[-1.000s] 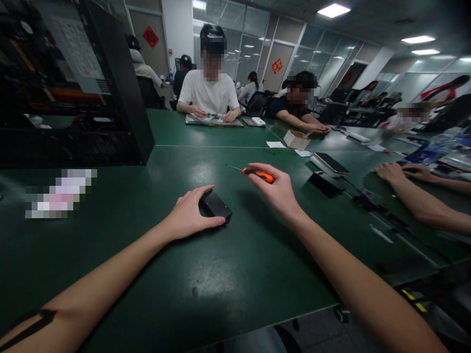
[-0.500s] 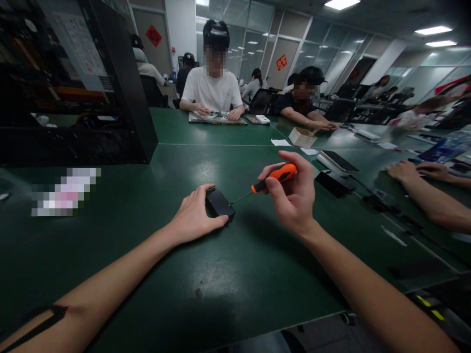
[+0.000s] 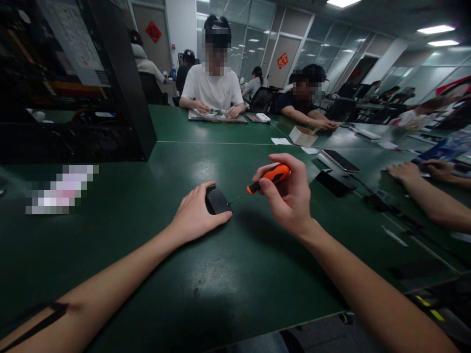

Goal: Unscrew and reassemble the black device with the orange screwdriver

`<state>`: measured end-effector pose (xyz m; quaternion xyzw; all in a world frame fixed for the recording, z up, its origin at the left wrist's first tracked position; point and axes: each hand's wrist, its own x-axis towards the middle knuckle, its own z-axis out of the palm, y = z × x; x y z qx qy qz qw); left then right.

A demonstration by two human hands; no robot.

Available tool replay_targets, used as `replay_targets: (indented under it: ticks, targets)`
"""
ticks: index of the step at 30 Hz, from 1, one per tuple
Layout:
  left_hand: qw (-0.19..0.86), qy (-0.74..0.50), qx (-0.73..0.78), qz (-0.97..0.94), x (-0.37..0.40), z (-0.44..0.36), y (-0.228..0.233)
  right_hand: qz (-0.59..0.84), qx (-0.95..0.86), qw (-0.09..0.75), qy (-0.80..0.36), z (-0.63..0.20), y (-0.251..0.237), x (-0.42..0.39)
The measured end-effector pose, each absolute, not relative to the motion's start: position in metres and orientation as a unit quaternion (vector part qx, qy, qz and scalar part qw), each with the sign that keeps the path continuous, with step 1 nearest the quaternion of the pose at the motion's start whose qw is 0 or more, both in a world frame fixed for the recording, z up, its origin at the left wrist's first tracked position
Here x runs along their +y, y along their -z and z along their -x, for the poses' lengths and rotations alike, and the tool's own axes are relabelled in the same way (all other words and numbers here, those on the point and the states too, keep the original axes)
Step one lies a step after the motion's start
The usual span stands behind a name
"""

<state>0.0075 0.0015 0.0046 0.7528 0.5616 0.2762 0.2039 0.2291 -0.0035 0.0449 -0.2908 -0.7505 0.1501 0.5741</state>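
Note:
A small black box [image 3: 218,198] rests on the green tabletop [image 3: 221,274] near its middle. My left hand [image 3: 196,208] is closed around the box from the left, its thumb along the near side and its fingers over the far side. In my right hand [image 3: 289,193] is a screwdriver [image 3: 274,174] with an orange and black handle, held between thumb and fingers. Its thin shaft slants down to the left, and the tip meets the right edge of the box. Whether the tip sits in a screw is too small to tell.
A large black equipment case [image 3: 140,113] stands at the left, with a blurred-out paper [image 3: 62,190] before it. To the right lie a black block [image 3: 334,183], a dark flat device [image 3: 340,161] and cables. Farther back is a small open carton [image 3: 302,136]. Co-workers sit across and at right.
My right hand and the screwdriver have shifted slightly left. My left thumb now reaches farther along the near side of the box, which looks slightly turned.

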Motion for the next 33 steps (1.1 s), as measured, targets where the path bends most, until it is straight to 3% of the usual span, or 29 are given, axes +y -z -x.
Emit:
replay_targets:
  ticks: [7,16,33]
  targets:
    - [0.219,-0.269,0.55,-0.76,0.003,-0.005,-0.008,0.384,-0.655,0.605,-0.239,-0.229,-0.044,0.014]
    - [0.23,-0.283,0.535,-0.762,0.001,-0.004,-0.009,0.437,-0.582,0.577,-0.371,-0.237,-0.027,0.039]
    - [0.217,-0.289,0.518,-0.775,-0.001,0.0,-0.003,0.386,-0.588,0.639,-0.31,-0.235,-0.038,0.025]
